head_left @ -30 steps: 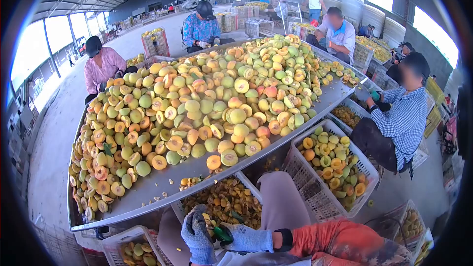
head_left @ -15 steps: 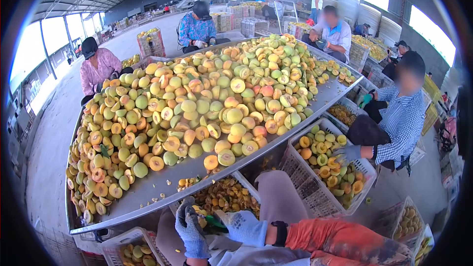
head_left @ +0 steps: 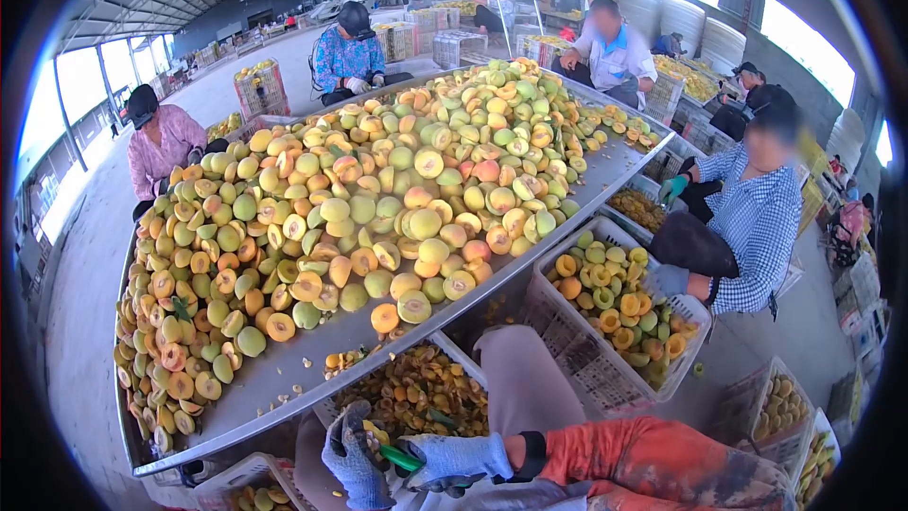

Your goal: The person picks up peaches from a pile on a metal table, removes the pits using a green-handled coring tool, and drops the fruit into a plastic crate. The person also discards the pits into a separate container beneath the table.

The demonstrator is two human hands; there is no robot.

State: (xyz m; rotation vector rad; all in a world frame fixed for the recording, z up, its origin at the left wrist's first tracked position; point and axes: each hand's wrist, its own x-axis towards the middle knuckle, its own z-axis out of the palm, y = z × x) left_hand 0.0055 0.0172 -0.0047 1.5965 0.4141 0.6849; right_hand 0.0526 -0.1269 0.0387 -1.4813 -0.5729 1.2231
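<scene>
My left hand (head_left: pixel 356 459), in a grey-blue work glove, is closed around a yellow peach half (head_left: pixel 375 435), mostly hidden by the fingers. My right hand (head_left: pixel 456 459), gloved the same way, grips a green-handled tool (head_left: pixel 401 457). The handle's end reaches toward the fruit; the working tip is hidden. Just beyond both hands, a crate (head_left: pixel 461 352) between my knees holds dark orange fruit scraps (head_left: pixel 416 388). Above it, a sloping metal table (head_left: pixel 312 360) carries a big heap of halved peaches (head_left: pixel 378 199).
At my right stands a white crate (head_left: pixel 577 345) of peach halves, where a co-worker's gloved hand (head_left: pixel 668 281) rests. Another fruit crate (head_left: pixel 251 487) is at lower left. The table's metal edge (head_left: pixel 445 317) runs close before me. Several people sit around the table.
My right hand has turned over and brought the green handle closer to my left hand. The whole view has shifted slightly.
</scene>
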